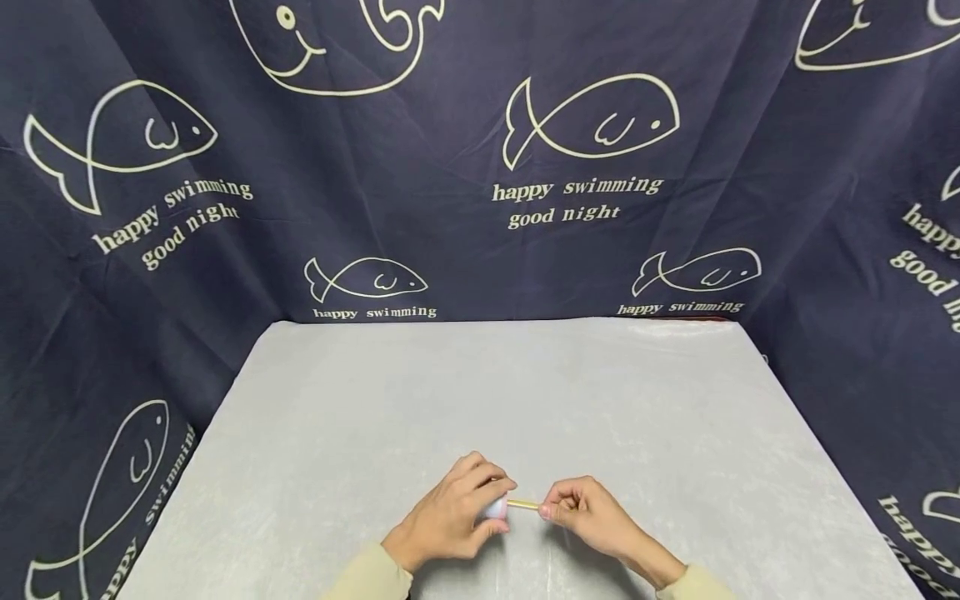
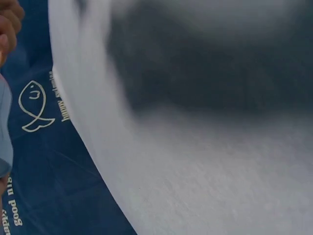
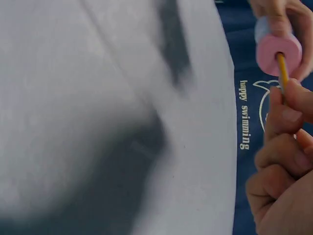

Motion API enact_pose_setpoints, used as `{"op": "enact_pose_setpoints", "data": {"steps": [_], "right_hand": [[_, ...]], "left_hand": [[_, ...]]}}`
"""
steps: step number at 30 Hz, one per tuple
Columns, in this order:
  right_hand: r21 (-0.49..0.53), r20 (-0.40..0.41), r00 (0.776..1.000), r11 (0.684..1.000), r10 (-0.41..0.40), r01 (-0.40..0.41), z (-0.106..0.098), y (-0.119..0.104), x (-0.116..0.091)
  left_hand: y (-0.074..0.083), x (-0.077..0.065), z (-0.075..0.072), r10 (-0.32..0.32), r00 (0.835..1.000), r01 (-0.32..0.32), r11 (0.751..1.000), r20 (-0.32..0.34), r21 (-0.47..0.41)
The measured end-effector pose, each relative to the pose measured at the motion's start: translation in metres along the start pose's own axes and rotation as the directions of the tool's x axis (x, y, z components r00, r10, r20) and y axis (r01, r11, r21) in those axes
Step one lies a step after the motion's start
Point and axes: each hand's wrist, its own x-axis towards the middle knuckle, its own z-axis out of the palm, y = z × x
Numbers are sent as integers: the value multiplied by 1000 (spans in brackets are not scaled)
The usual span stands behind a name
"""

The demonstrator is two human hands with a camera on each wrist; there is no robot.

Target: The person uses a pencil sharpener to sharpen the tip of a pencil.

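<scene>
My left hand [image 1: 456, 510] grips a pencil sharpener [image 1: 495, 507] with a pale blue body, thumb below and fingers over the top. In the right wrist view its round pink end [image 3: 266, 55] faces the camera, with a hole in the middle. A yellow pencil [image 1: 523, 504] sticks into that hole; the part inside is hidden. The pencil's other end is pinched between the thumb and index finger of my right hand [image 1: 596, 515], whose remaining fingers are curled. At the left edge of the left wrist view, only part of the blue sharpener body [image 2: 5, 129] shows.
Both hands are above the near part of a table with a light grey cover [image 1: 480, 392]. Dark blue curtains [image 1: 465, 167] with fish drawings and lettering hang behind the table and along both sides. Shadows of the hands and arms fall on the cover.
</scene>
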Motion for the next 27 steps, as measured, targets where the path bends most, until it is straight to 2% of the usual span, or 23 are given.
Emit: {"op": "enact_pose_setpoints", "data": {"steps": [2, 3, 5, 7, 8, 9, 10, 11, 12, 14, 15, 17, 20, 22, 25, 27], "right_hand": [[88, 85, 996, 996, 24, -32, -4, 0, 3], [80, 103, 994, 996, 26, -35, -5, 0, 4], [0, 86, 996, 1000, 31, -31, -6, -2, 7], [-172, 4, 1000, 985, -13, 13, -5, -4, 9], [-273, -48, 996, 961, -70, 54, -5, -4, 10], [-381, -101, 983, 919, -150, 101, -4, -4, 11], [-477, -146, 960, 867, -240, 144, -2, -3, 12], [-564, -173, 923, 803, -343, 193, -1, -2, 13], [-639, -182, 876, 731, -446, 240, -1, -1, 14], [-747, -161, 773, 587, -614, 312, 1, 3, 17], [-786, -141, 723, 520, -677, 334, 1, 4, 19], [-835, -95, 646, 414, -757, 362, 1, 6, 21], [-877, -42, 554, 297, -831, 378, 1, 7, 26], [-900, -12, 485, 220, -874, 376, 1, 4, 29], [-940, 32, 365, 96, -931, 328, 2, -5, 34], [-956, 59, 294, 30, -954, 291, 3, -11, 35]], "left_hand": [[-1, -1, 3, 45, 999, -44, 998, -9, 42], [-2, -2, 4, 53, 999, -52, 997, -12, 50], [-4, -4, 5, 43, 999, -42, 998, -18, 54], [-6, -5, 5, -2, 1000, 3, 999, -25, 41], [-7, -4, 4, -36, 999, 36, 999, -28, 23], [-7, -4, 3, -76, 997, 76, 997, -27, -1], [-8, -3, 0, -119, 993, 119, 993, -24, -28], [-9, -1, -2, -163, 986, 162, 985, -17, -56], [-10, 1, -5, -209, 978, 208, 974, -2, -87], [-12, 3, -11, -296, 954, 299, 942, 40, -151], [-13, 5, -15, -337, 939, 345, 921, 71, -182], [-15, 8, -20, -406, 902, 430, 870, 144, -242], [-19, 13, -27, -480, 841, 540, 775, 250, -328], [-21, 16, -31, -501, 810, 586, 713, 304, -386], [-21, 18, -33, -496, 793, 609, 641, 354, -467], [-19, 18, -35, -480, 795, 606, 612, 371, -508]]}}
